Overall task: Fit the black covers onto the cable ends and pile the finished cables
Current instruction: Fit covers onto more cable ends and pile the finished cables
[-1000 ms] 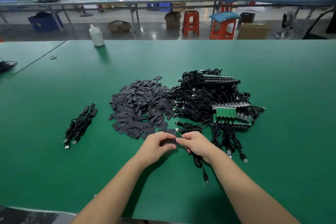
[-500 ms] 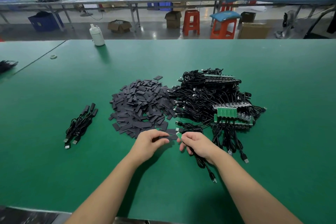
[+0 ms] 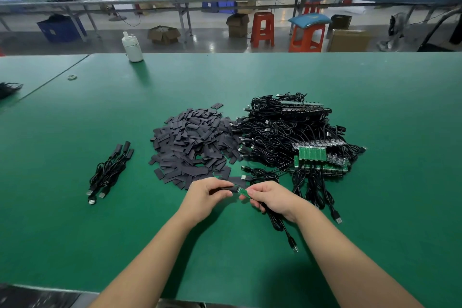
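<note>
Two bare arms over the green desk point(image 3: 375, 107), hands close together near the middle. Left hand point(image 3: 205, 197) pinching a black cover point(image 3: 225, 189), fingers curled round it. Right hand point(image 3: 272, 199) gripping a cable point(image 3: 280, 222), its small green board end point(image 3: 242, 192) poking out at 9 o'clock, touching the cover's open end. Cable's loops hanging below the right hand, plug point(image 3: 294, 247) lying at 6 o'clock. Just past the hands, at 12 o'clock, a big heap of covers point(image 3: 192, 142). At 1 o'clock, a tangle of bare cables point(image 3: 287, 132) with green boards. Well apart at 9 o'clock, a small pile of done cables point(image 3: 110, 170). Far off at 11 o'clock, a white bottle point(image 3: 132, 47) at the desk's back edge.
</note>
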`<state>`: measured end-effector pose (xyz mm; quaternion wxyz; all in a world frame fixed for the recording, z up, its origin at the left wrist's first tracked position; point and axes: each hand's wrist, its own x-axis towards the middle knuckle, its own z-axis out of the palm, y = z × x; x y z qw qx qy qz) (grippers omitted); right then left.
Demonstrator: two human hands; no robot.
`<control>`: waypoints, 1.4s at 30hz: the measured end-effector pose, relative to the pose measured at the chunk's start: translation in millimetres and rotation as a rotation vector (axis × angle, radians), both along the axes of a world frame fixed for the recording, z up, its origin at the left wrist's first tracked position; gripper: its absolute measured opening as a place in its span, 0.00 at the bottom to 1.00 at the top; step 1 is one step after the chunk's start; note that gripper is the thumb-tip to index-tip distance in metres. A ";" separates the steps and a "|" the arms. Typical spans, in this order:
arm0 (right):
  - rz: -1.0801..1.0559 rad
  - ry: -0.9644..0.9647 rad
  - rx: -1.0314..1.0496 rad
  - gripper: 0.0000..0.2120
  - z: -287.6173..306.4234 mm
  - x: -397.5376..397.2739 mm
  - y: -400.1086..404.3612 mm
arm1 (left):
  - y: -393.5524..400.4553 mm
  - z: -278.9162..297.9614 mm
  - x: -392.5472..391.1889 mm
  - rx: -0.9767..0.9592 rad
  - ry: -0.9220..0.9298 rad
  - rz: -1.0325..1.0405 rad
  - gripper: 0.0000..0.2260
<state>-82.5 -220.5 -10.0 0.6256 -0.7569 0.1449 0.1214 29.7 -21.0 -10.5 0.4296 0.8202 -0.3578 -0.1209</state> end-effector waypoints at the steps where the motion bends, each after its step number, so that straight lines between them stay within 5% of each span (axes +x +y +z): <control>1: -0.001 0.003 0.006 0.13 -0.2 0.3 -0.4 | 0.0 -0.6 0.2 -0.001 0.004 0.004 0.09; 32: -0.044 -0.006 0.083 0.13 -4.5 -0.7 -2.3 | -6.8 -11.7 -6.0 -0.126 0.231 0.069 0.10; 42: 0.122 0.031 -0.125 0.14 -3.5 3.2 -2.7 | -2.8 -0.1 4.2 0.078 0.070 -0.127 0.10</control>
